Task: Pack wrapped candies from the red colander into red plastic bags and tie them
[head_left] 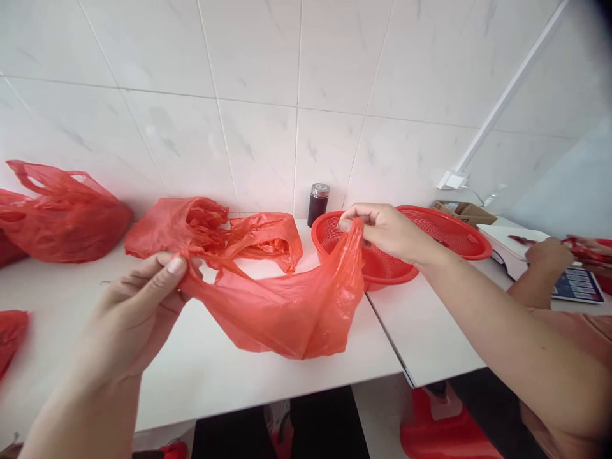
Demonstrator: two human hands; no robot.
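Observation:
A thin red plastic bag (291,312) hangs stretched between my two hands above the white table (205,376). My left hand (143,306) pinches one end of it between thumb and fingers. At the other end, my right hand (375,226) grips a bunched corner, in front of a red plastic basket (329,226). The bag sags in the middle and looks thin; I cannot tell whether anything is inside. Just behind it lie a crumpled red bag (268,236) and a fuller-looking heap of red bags (176,223).
A filled red bag (71,217) stands at the left. A black flask (318,204) is by the wall. Another red basket (444,233), a cardboard box (461,212) and a white scale (511,245) lie to the right, where another person's hands (549,255) hold red items.

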